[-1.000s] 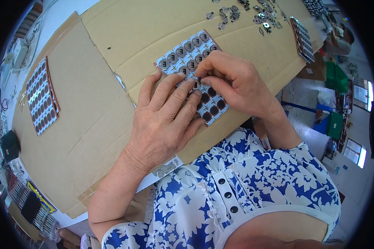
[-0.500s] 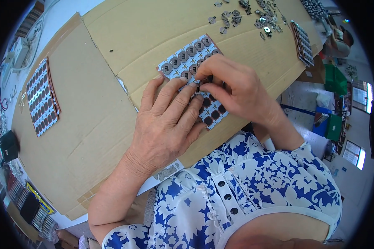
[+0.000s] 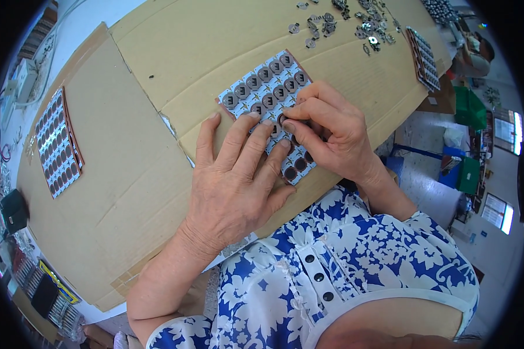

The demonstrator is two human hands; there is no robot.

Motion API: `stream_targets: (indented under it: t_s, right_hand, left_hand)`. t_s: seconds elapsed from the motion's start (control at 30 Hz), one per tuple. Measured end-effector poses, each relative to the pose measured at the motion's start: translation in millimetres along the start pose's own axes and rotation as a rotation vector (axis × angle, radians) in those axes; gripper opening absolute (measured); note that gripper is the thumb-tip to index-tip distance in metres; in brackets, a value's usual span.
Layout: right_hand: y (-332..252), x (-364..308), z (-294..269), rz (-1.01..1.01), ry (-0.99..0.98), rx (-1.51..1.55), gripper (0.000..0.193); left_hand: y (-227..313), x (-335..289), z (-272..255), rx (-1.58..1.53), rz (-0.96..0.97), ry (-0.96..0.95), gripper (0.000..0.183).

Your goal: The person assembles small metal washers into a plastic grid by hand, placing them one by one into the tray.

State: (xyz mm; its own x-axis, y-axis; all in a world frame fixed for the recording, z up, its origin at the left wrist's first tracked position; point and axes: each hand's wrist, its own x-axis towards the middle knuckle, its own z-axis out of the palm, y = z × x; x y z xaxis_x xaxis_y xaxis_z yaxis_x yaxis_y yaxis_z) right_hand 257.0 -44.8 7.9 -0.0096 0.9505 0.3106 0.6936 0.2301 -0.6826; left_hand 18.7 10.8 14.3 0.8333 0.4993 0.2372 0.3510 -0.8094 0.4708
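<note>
Broad bare cardboard gives passage between the leftmost stack of circuit-board panels and the person's left hand, with one small dark scrap near its upper end; the left hand bars the way onto the middle circuit-board panel from the lower left, the right hand from the right; the panel's upper edge lies open, up to the scattered metal clips; another open stretch separates the right hand from the rightmost panel stack.
</note>
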Motion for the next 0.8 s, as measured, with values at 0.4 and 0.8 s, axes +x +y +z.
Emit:
stream_targets:
  t_s: [0.4,0.8]
  right_hand:
    - [17,24,-33,0.066,-0.061,0.028,0.012]
    - [76,56,-42,-0.19,0.195,-0.109,0.015]
  left_hand:
    - [6,8,-2,-0.014,0.031,0.015,0.073]
    - [0,7,-3,-0.017,0.023,0.013,0.07]
